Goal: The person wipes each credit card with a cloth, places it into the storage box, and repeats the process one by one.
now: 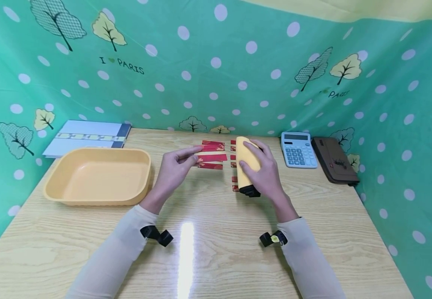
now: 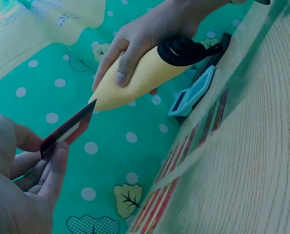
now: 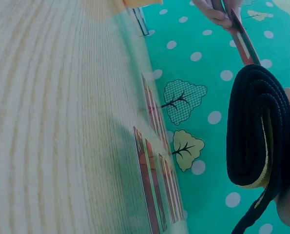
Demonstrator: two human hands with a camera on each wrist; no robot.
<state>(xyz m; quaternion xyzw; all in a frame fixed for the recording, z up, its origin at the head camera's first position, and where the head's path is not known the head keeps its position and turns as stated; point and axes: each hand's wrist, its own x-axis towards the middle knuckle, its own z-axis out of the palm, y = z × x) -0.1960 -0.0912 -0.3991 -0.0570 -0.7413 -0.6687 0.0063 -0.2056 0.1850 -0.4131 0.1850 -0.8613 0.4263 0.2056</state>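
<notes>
My left hand [image 1: 175,168] pinches a flat red strip-like card [image 1: 216,158] between thumb and fingers, raised over the table. In the left wrist view the far end of this card [image 2: 74,127] meets the tip of a yellow bundle [image 2: 140,80]. My right hand [image 1: 264,172] grips that rolled yellow bundle [image 1: 244,160] from above, thumb on its near side. Black layered fabric [image 3: 249,126] and a dangling black cord show at its end in the right wrist view. Under and between the hands, red patterned cards [image 1: 210,166] lie in two columns, partly hidden.
On the left stands a tan plastic basin [image 1: 96,202], with a blue-white box [image 1: 85,135] behind it. At the back right lie a light blue calculator [image 1: 299,150] and a brown wallet [image 1: 335,160]. A green dotted curtain [image 1: 201,74] borders the wooden table [image 1: 219,257].
</notes>
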